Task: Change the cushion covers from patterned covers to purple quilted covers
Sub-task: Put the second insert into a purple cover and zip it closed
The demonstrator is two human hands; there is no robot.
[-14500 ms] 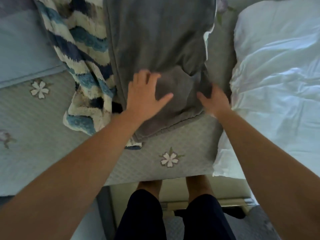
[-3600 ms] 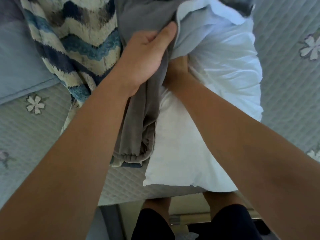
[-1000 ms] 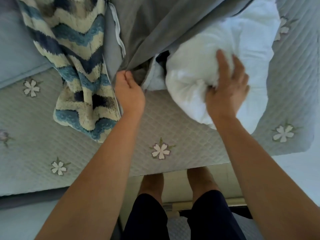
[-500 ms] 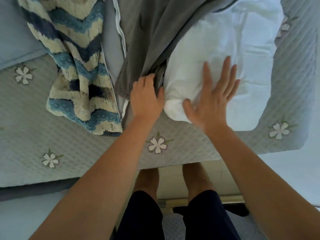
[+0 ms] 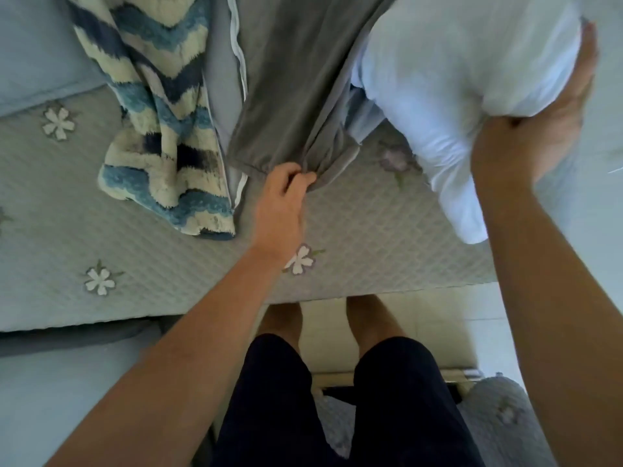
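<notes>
Seen from above, a person stands at a bed (image 5: 371,230) spread with a pale quilt stitched with flowers. The left hand (image 5: 281,200) pinches the bunched lower edge of a grey cover (image 5: 296,79), fingers curled tight on the fabric. The right hand (image 5: 539,129) cups the end of a white cushion (image 5: 455,62), gripping it just beside the grey cover. A blue and cream zigzag cover (image 5: 158,106) lies to the left on the bed.

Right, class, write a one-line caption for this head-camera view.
On a quilted bed, the left hand pinches the grey cover while the right hand grips the white cushion insert.
</notes>
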